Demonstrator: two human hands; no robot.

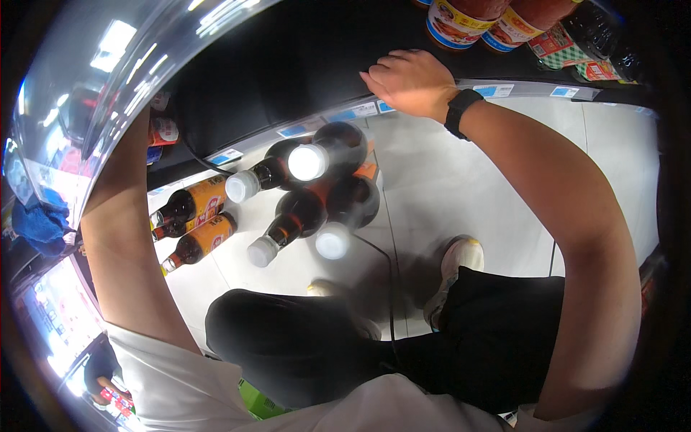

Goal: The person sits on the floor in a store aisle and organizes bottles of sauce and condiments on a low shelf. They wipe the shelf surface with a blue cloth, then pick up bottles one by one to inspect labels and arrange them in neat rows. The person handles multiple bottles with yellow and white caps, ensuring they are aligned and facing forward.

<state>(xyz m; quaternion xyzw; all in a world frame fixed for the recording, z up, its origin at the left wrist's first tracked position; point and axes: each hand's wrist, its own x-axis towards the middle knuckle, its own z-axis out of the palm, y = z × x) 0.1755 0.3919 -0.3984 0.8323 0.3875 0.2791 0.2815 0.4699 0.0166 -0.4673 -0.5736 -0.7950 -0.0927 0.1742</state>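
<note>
My right hand (410,81), with a black wristband (460,113) at the wrist, is at the front edge of a black shelf (259,70). Its fingers curl downward and their tips are hidden. My left forearm (129,227) reaches up along the left side, but the left hand is out of sight behind glare and clear plastic (124,65). Below the shelf, several large dark bottles (302,208) with white caps stand grouped on the pale tiled floor (459,178). To their left are smaller dark bottles (208,237) with orange labels.
Jars of reddish sauce (464,24) and dark containers with checked labels (567,43) occupy the shelf's far right. Price tags (351,112) line its edge. A black cable (390,281) runs past my knees. My shoe (461,259) is on the floor. A blue cloth (40,221) shows at left.
</note>
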